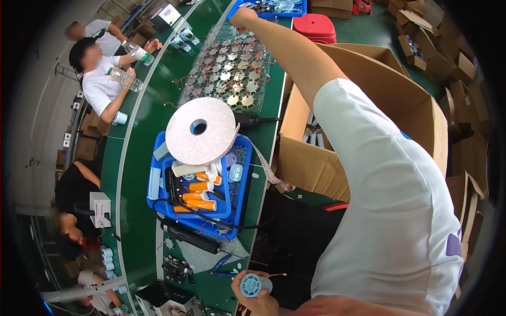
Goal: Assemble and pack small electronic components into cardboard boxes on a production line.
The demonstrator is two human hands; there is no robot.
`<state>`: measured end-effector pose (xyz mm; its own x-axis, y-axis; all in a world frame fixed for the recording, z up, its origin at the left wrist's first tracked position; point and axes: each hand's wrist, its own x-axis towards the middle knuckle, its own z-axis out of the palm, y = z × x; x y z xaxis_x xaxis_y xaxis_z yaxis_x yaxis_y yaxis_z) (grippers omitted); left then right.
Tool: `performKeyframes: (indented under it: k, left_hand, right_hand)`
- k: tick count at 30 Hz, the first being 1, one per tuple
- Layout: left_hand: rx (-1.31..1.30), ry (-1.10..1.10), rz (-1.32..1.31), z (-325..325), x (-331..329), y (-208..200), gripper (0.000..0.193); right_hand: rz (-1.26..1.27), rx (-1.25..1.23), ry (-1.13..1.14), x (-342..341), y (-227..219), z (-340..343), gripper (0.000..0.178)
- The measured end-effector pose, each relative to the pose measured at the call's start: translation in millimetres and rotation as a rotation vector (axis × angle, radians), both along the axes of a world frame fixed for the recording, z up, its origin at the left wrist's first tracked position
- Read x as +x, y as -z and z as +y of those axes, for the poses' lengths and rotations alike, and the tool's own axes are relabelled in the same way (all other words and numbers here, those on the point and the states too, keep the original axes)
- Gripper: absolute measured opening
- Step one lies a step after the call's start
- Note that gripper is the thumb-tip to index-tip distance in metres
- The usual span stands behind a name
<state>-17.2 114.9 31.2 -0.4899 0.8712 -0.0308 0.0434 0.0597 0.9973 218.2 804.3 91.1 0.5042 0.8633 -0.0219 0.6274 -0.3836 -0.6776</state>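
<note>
Near the bottom edge, my left hand point(252, 295) is closed round a small light-blue round housing point(251, 285) with a spoked face. A thin wire with a small white connector sticks out from beside it. My right arm stretches far up the picture, and my right hand point(243, 19) is at the corner of a blue tray point(282, 15) holding pale blue cords and small parts. That hand's fingers are mostly hidden, so their grip is unclear. Just below it, many metal discs with red wires point(232, 68) lie in clear plastic trays.
A large white tape roll point(182, 131) rests on blue bins point(240, 205) of orange-handled tools and screws. Nearby lie a black corded power tool point(190, 237), blue-handled pliers point(221, 262) and circuit boards point(178, 268). An open cardboard box point(316, 166) and red stool point(314, 26) flank the green bench; people sit opposite.
</note>
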Motion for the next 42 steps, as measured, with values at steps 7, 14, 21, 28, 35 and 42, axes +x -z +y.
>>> performKeyframes:
  k: [7, 14, 21, 28, 35, 42]
  left_hand:
    - [0.004, -0.048, -0.028, 6, -5, 6, 0.085]
    - [0.045, -0.004, -0.038, 7, -6, 1, 0.083]
    - [0.076, -0.044, 0.08, 23, -8, -17, 0.079]
    - [0.137, 0.019, 0.014, 1, -3, -13, 0.084]
    - [-0.042, 0.154, 0.201, -29, 38, -17, 0.085]
    - [-0.339, 0.141, 0.162, -114, 32, 25, 0.082]
  right_hand:
    - [-0.295, 0.089, -0.001, 16, 65, 79, 0.025]
    - [-0.486, 0.273, -0.197, 51, 48, 41, 0.033]
    - [0.053, 0.673, -0.939, -7, -85, -160, 0.021]
    - [0.211, 0.405, -1.87, -69, -68, -405, 0.011]
    - [0.304, -0.218, -1.933, -62, 1, -541, 0.052]
    - [0.377, -0.836, -1.586, -83, 93, -603, 0.042]
